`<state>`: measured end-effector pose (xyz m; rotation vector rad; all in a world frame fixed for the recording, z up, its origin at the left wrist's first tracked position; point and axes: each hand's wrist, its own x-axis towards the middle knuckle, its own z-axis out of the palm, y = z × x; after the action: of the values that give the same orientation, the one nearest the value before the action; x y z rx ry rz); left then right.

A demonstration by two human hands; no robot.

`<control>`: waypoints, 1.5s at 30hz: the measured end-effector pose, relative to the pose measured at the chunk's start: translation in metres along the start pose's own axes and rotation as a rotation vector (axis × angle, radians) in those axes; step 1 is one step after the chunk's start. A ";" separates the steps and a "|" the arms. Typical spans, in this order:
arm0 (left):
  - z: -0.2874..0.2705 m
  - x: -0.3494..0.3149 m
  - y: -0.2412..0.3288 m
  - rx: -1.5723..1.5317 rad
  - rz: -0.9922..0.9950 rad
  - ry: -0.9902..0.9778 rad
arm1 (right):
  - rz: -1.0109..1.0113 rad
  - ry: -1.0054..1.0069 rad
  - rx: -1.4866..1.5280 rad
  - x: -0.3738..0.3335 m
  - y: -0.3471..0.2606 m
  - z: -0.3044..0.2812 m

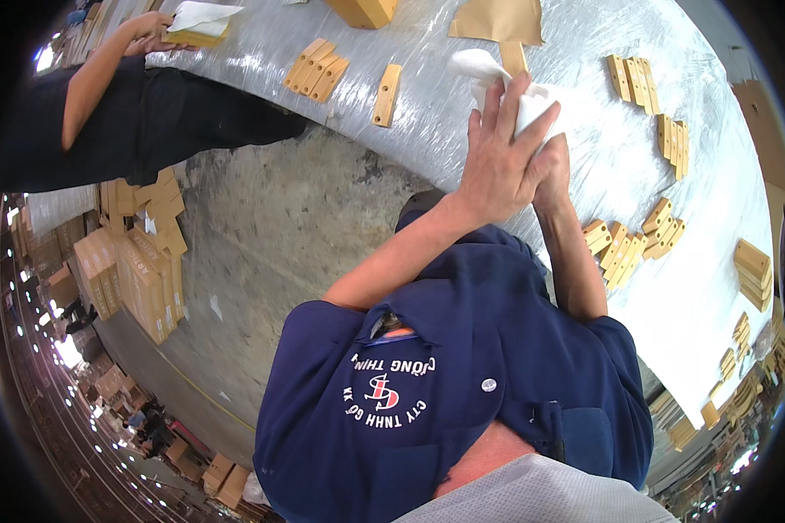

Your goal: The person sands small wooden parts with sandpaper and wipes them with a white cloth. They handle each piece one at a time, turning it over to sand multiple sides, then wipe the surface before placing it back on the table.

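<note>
Both hands meet over a soft white sheet (532,109) at the table's near edge. My left hand (497,161) lies across it with long fingers pressed on top and slightly apart. Alongside, my right hand (549,170) is closed at the sheet's near end, its fingers partly hidden. A loose flap of the sheet sticks up beyond my left fingertips. What the sheet covers, if anything, is hidden. Just past it shows a light wooden piece (514,57), touching or close to a brown paper piece (497,19).
Drilled wooden blocks (317,70) stand in a group left of my hands, with a single block (386,94) nearer. More block groups (632,83) lie to the right on the film-covered table (427,52). At far left a co-worker's hand (153,33) holds white-and-yellow material. Cartons (144,279) stand on the floor.
</note>
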<state>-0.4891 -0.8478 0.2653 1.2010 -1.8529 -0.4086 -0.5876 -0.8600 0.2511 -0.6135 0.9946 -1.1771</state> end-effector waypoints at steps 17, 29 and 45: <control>-0.031 0.051 -0.056 -0.644 -0.389 0.233 | -0.055 -0.214 0.007 -0.032 -0.014 0.004; -0.017 0.009 -0.032 -0.409 -0.189 -0.018 | 0.082 0.093 0.299 -0.002 0.015 0.011; 0.094 0.116 -0.197 0.497 0.021 -0.657 | 0.147 0.297 0.141 -0.023 0.042 -0.098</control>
<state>-0.4695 -1.0584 0.1377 1.4860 -2.6404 -0.3672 -0.6559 -0.8163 0.1786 -0.2520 1.1735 -1.2161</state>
